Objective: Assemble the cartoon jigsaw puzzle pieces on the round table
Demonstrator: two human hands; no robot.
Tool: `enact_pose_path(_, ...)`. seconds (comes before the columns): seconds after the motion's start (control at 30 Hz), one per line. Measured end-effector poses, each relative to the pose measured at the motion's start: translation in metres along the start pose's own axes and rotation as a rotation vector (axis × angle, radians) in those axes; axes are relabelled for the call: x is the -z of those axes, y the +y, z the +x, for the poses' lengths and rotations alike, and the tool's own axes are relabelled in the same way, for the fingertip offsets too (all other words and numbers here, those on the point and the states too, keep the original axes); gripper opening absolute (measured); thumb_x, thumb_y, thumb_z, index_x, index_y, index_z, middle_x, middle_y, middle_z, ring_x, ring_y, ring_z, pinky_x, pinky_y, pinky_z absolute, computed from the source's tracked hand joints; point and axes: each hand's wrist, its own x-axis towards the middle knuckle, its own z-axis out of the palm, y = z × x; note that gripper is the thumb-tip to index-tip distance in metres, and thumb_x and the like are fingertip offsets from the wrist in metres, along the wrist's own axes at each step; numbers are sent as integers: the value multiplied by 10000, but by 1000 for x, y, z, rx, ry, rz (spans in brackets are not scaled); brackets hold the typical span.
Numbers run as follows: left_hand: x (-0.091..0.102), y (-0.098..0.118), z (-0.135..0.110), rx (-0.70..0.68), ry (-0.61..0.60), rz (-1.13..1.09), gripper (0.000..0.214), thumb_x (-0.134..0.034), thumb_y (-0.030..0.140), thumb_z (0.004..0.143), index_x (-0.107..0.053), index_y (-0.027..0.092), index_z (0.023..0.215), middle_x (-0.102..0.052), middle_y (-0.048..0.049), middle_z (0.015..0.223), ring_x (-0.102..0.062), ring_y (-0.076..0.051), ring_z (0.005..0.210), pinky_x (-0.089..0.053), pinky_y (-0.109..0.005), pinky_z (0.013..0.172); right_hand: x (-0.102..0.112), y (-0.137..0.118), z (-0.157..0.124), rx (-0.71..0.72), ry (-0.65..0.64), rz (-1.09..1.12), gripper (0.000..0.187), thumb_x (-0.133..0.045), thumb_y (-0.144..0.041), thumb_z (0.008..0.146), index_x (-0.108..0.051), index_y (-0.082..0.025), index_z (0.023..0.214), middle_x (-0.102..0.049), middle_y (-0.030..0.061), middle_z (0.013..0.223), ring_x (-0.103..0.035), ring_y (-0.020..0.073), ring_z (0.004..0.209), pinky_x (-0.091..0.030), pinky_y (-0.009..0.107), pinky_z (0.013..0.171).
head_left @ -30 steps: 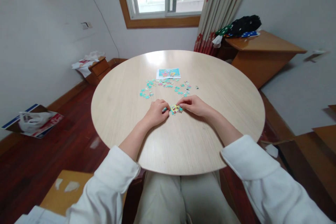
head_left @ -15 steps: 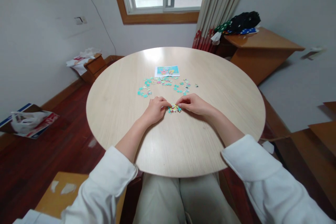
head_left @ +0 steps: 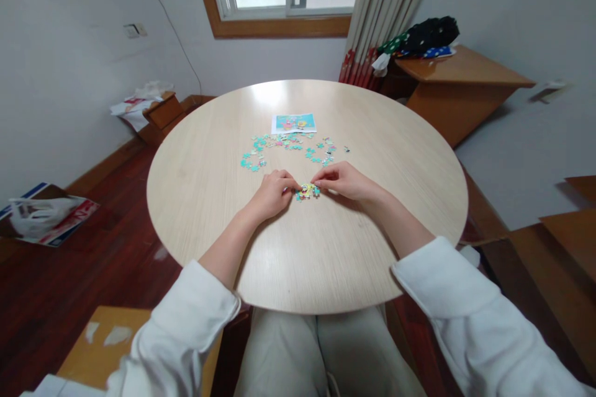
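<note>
A small cluster of joined jigsaw pieces, yellow and turquoise, lies on the round table between my hands. My left hand rests at its left side, fingers curled, with the fingertips touching its edge. From the right, my right hand pinches at the cluster's upper right corner, thumb and forefinger together on a jigsaw piece that they mostly hide. Beyond the hands, loose jigsaw pieces lie in an arc, mostly turquoise. Behind them is a picture card with pink and yellow figures on blue.
The round table has a pale wood top. A single loose piece lies apart at the right. A wooden desk with dark cloth stands at the back right, beside a curtain. A wooden stool is at the lower left.
My hands stay at the cluster with only slight finger movement. The whole view has shifted a little, so everything sits slightly farther left and higher.
</note>
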Motion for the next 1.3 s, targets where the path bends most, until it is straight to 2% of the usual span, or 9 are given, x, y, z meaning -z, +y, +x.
enact_pose_path(0.4,2,1,0,15,-9,-21,321,-505,46,764,-761,205,875,-656,-66,907,-597,-202,901,-458,-379,884,-2,2,1,23,-50,-29,200,-705,-337,631,-721,-151,701,-687,31,668,-570,131,635,-432,292,649)
enact_pose_path(0.9,4,4,-1,23,-8,-5,274,-532,97,780,-763,205,877,-656,-63,907,-602,-197,889,-466,-373,876,-3,3,3,67,-61,-197,220,-643,-318,722,-749,-130,766,-702,55,716,-575,136,664,-438,279,652)
enact_pose_path(1.3,3,4,-1,13,5,-18,230,-556,97,785,-756,185,855,-668,-68,897,-605,-195,885,-458,-360,849,-6,3,3,81,0,-337,186,-616,-250,760,-754,-127,772,-701,46,694,-564,122,636,-425,252,633)
